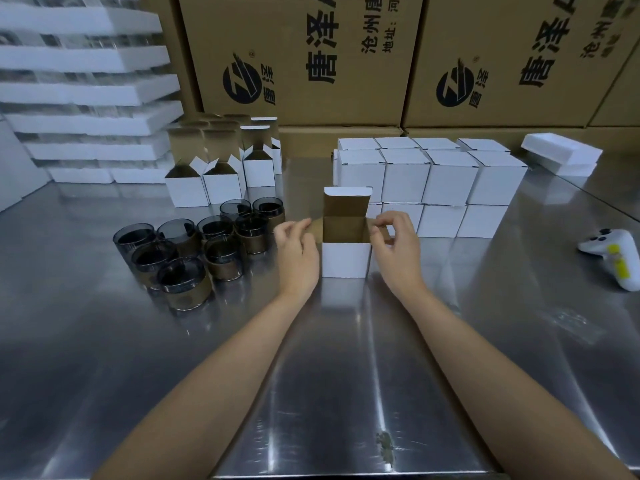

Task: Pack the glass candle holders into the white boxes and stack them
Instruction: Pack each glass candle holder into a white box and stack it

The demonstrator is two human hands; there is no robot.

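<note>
A worker's left hand [298, 247] and right hand [394, 244] flank an open box [344, 259] standing upright on a steel table [329, 375]. Each hand's curled fingers pinch one of the box's side flaps, and the tall lid flap stands raised beyond the fingertips. Whether a glass already sits inside cannot be made out from this angle.

The dark glass candle holders [187, 251] wait in a cluster just outside the left hand, with more empty boxes [214, 181] beyond them. Past the right hand, the stacked boxes [433, 181] rise two tiers high, and a white controller [613, 254] lies well off to that side.

The step in hand appears to be working the flaps of a single box. If it is still empty, the next move calls for the left hand to let go and fetch the nearest glass. If it is filled, the flaps need folding in and the lid tucking before the box joins the stack.
</note>
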